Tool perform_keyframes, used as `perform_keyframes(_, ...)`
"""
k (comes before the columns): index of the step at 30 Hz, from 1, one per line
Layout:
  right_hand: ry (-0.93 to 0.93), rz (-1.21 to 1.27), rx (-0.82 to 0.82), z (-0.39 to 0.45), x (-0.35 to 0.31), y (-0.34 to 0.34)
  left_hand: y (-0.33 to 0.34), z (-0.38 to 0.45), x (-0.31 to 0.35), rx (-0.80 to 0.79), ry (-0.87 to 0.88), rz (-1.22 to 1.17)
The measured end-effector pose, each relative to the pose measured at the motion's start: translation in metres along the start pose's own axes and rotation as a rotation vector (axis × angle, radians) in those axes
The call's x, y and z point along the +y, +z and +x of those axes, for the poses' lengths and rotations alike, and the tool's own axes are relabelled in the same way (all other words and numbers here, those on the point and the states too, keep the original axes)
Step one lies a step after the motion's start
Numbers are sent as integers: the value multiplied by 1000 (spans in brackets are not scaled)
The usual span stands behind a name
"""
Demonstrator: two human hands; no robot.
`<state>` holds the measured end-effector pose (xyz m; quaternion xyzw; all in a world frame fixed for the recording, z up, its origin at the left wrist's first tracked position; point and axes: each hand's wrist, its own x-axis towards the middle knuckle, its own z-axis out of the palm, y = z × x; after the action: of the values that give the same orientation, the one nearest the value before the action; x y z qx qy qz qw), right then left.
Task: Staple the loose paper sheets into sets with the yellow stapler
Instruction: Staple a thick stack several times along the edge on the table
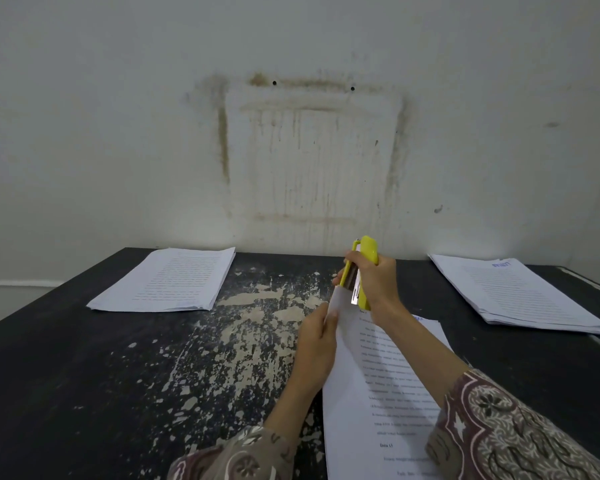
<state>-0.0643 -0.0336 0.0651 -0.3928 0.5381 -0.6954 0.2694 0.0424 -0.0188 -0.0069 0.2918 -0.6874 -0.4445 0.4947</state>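
Observation:
My right hand (374, 282) grips the yellow stapler (361, 271), which stands nearly upright with its jaws around the top left corner of a set of printed sheets (371, 393). My left hand (317, 348) holds the left edge of that set, just below the corner. The set is lifted at the far end and runs toward me along the table. Whether the stapler's jaws are pressed fully together I cannot tell.
A stack of printed paper (167, 280) lies at the back left of the worn black table (118, 358). Another paper stack (520, 292) lies at the back right. A stained wall (309, 150) rises right behind the table.

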Motion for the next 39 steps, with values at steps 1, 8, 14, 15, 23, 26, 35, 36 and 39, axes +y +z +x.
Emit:
perform_keyframes(1, 0, 28, 14, 1, -1, -2, -1, 1, 0, 20, 11, 16)
perform_keyframes(8, -59, 134, 143, 1, -5, -24, -1, 3, -5, 109, 31, 29)
perform_keyframes(14, 84, 25, 150, 5, -4, -64, -5, 4, -2, 193, 2, 10)
perform_keyframes(15, 118, -34, 135, 4, -3, -72, -6, 5, -1, 204, -1, -4)
perform_keyframes(23, 120, -999, -10, -6, 27, -142, -7, 5, 1, 273, 50, 96)
perform_keyframes(26, 146, -1240, -3, -9, 35, -157, -8, 5, 0, 294, 93, 176)
perform_keyframes(35, 147, -1528, 48, -10, 41, -168, -8, 1, 3, 308, 165, 269)
perform_keyframes(36, 141, -1550, 56, -11, 41, -167, -8, 1, 2, 310, 183, 311)
perform_keyframes(39, 45, -1632, 106, -13, 37, -163, -5, -1, 3, 310, 262, 415)
